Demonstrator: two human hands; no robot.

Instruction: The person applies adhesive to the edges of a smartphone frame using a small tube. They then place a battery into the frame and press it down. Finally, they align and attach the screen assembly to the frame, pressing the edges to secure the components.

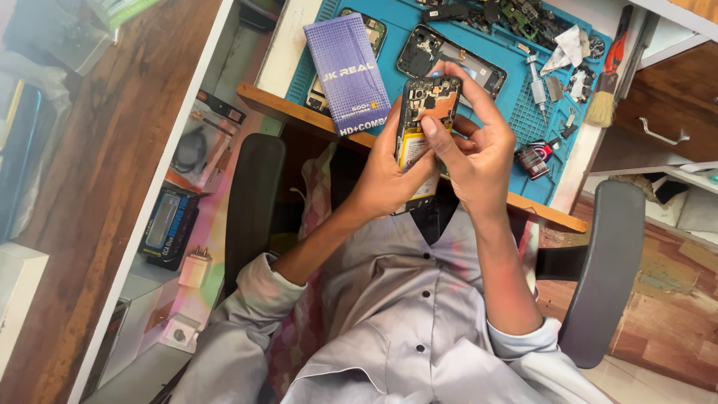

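- your phone [423, 120] hangs over the desk edge [292, 112], above your lap; chair arms flank you at 3 and 9 o'clock.
- it lies back-off, showing board and battery.
- your left hand [385, 176] cups it; your right hand [475, 153] grips its top, thumb pressing.
- a purple box [348, 71] sits at 10 o'clock on the blue mat [516, 120].

A blue repair mat [523, 112] covers the bench. On it a purple box [348, 71] stands at its left end, a bare phone frame [449, 60] lies mid-mat, and a brush [602, 101] and red-handled pliers [619, 45] lie beside its right edge.
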